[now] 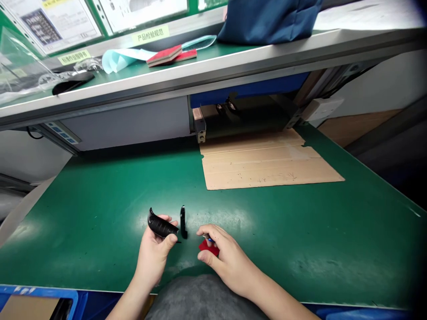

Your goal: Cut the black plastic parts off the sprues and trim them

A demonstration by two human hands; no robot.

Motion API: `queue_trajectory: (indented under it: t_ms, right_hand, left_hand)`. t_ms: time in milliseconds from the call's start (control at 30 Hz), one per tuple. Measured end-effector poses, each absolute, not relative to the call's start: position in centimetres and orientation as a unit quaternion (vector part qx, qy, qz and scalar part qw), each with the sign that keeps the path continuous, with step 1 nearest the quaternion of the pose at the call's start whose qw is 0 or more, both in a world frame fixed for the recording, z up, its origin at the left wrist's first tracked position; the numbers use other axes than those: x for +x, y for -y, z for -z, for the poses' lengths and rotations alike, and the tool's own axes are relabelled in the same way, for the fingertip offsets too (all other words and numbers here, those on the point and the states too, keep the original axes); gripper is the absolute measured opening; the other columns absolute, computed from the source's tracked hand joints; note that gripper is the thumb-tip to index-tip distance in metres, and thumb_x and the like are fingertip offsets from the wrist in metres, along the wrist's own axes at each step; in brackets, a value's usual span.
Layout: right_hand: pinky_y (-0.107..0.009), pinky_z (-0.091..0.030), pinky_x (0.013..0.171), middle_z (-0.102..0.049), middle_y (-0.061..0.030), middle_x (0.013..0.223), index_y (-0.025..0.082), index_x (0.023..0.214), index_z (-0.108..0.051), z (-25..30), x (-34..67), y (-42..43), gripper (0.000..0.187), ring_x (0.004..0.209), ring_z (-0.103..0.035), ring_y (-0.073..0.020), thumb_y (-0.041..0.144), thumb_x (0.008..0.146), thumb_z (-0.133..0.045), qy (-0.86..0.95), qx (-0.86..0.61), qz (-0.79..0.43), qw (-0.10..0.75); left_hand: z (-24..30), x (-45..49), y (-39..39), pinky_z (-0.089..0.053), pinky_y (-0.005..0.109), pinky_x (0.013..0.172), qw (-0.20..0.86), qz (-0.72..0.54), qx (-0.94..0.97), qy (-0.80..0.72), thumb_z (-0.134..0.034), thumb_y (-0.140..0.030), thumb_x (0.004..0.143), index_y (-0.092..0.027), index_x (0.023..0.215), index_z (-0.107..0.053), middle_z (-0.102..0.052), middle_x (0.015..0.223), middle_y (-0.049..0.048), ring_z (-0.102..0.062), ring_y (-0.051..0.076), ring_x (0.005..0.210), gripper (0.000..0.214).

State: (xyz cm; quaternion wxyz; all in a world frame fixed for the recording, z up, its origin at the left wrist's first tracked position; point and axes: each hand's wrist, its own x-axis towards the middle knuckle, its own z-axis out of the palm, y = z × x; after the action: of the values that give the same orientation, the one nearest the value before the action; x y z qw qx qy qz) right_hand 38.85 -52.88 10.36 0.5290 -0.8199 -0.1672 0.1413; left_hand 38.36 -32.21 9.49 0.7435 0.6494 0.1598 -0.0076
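My left hand (154,249) is closed around a black, curved, ribbed part (162,225) shaped like a handle grip, tilted with its hooked end up and to the left. A second, slimmer black piece (183,222) is just to the right of it, apart from my fingers. Over the front of the table, my right hand (223,253) is curled around a small tool (208,238) with a metal tip and a blue part, mostly hidden by the fingers. A red pad (209,248) shows under those fingers; whether it is gripped too cannot be made out.
A flat cardboard sheet (267,166) lies on the green table (116,191) at the back right. Above runs a shelf (233,62) bearing red pads (167,55), a pale blue strip (128,58) and a dark blue bag (267,20). Blue bins (78,300) stand below the front edge.
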Motion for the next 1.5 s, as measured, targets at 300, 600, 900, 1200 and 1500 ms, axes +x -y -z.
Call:
queue_trajectory:
  t_ms: [300, 600, 900, 1200, 1500]
  right_hand:
    - [-0.035, -0.032, 0.071, -0.054, -0.0032, 0.086, 0.021, 0.096, -0.054, -11.3, 38.3, 52.4, 0.05, 0.08, -0.045, -0.0199, 0.066, 0.087, -0.034, 0.263, -0.872, -0.019, 0.412]
    - [-0.035, -0.029, 0.068, -0.051, -0.0051, 0.083, 0.02, 0.097, -0.056, -11.3, 38.2, 54.1, 0.074, 0.076, -0.041, -0.021, 0.077, 0.079, -0.011, 0.253, -0.911, 0.028, 0.325]
    - [-0.034, -0.022, 0.062, -0.054, -0.0031, 0.074, 0.02, 0.072, -0.051, -11.2, 39.3, 54.2, 0.072, 0.067, -0.038, -0.0176, 0.075, 0.08, -0.005, 0.309, -0.918, 0.06, 0.24]
    - [-0.028, -0.03, 0.06, -0.049, 0.0019, 0.064, 0.02, 0.068, -0.042, -11.0, 39.5, 54.2, 0.063, 0.061, -0.043, -0.0132, 0.076, 0.081, -0.017, 0.314, -0.818, -0.061, 0.477]
    - [-0.028, -0.028, 0.059, -0.039, 0.0027, 0.066, 0.02, 0.069, -0.039, -11.0, 39.2, 53.7, 0.057, 0.061, -0.037, -0.0129, 0.073, 0.085, -0.022, 0.298, -0.723, -0.184, 0.596]
  left_hand:
    - [-11.5, 35.8, 35.6, -0.047, 0.025, 0.084, 0.837, 0.011, 0.54, -0.085, -0.085, -0.04, 0.052, -0.024, 0.103, -0.057, -0.058, 0.097, 0.0019, -0.058, 0.018, 0.093, 0.061]
    - [-12.1, 35.5, 36.1, -0.046, 0.031, 0.092, 0.845, 0.065, 0.528, -0.057, -0.085, -0.032, 0.057, -0.026, 0.105, -0.057, -0.057, 0.106, 0.0026, -0.057, 0.022, 0.105, 0.057]
    - [-11.9, 35.4, 36.0, -0.048, 0.034, 0.092, 0.846, 0.064, 0.527, -0.042, -0.084, -0.031, 0.059, -0.025, 0.103, -0.056, -0.059, 0.103, 0.003, -0.059, 0.024, 0.104, 0.053]
    - [-11.9, 35.6, 36.1, -0.049, 0.034, 0.093, 0.854, 0.059, 0.517, -0.024, -0.084, -0.03, 0.058, -0.026, 0.101, -0.054, -0.059, 0.103, 0.001, -0.06, 0.022, 0.104, 0.052]
    - [-12.7, 36.1, 36.5, -0.049, 0.033, 0.088, 0.871, 0.061, 0.484, -0.051, -0.084, -0.032, 0.06, -0.026, 0.098, -0.055, -0.058, 0.101, 0.0017, -0.06, 0.02, 0.099, 0.048]
